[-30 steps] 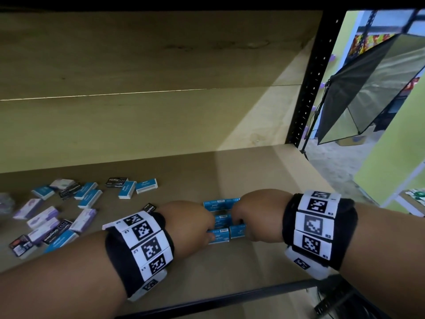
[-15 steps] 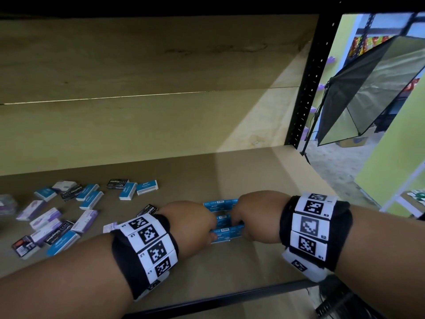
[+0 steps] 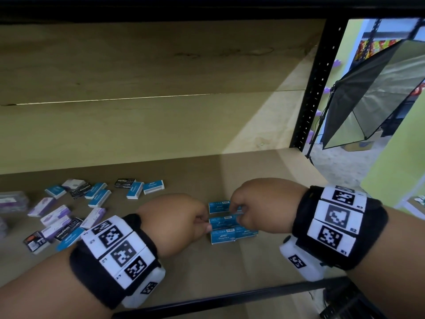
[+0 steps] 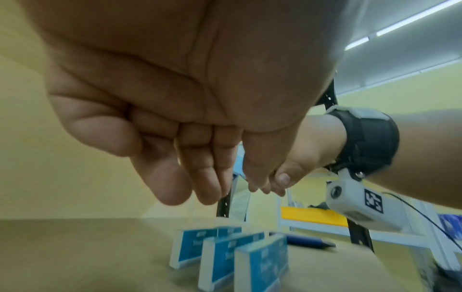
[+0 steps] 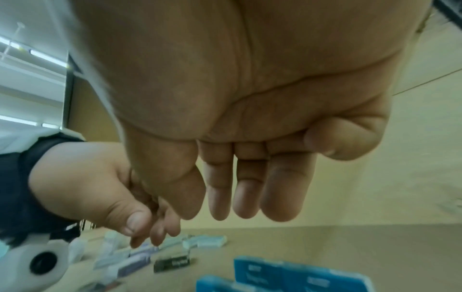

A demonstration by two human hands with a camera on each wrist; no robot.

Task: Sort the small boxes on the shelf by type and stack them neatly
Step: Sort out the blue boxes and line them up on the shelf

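Note:
Several blue staple boxes [image 3: 222, 236] stand on edge in close rows on the cardboard shelf [image 3: 230, 270]. My left hand [image 3: 205, 224] hovers at their left end and my right hand [image 3: 236, 215] at their right end, fingertips close over the middle row. In the left wrist view the left hand [image 4: 207, 189] hangs above the blue boxes [image 4: 225, 254] with fingers pointing down and nothing held. In the right wrist view the right hand [image 5: 240, 205] is likewise empty above the blue boxes [image 5: 282, 276]. The head view hides the fingertips behind the knuckles.
A loose scatter of purple, black and blue boxes [image 3: 69, 215] lies at the shelf's left. A black upright post [image 3: 315, 88] bounds the right side and a black rail [image 3: 230, 298] the front. A softbox lamp [image 3: 379, 93] stands beyond.
Both hands have lifted a little off the blue boxes, which now show more between them. The rows stay where they were.

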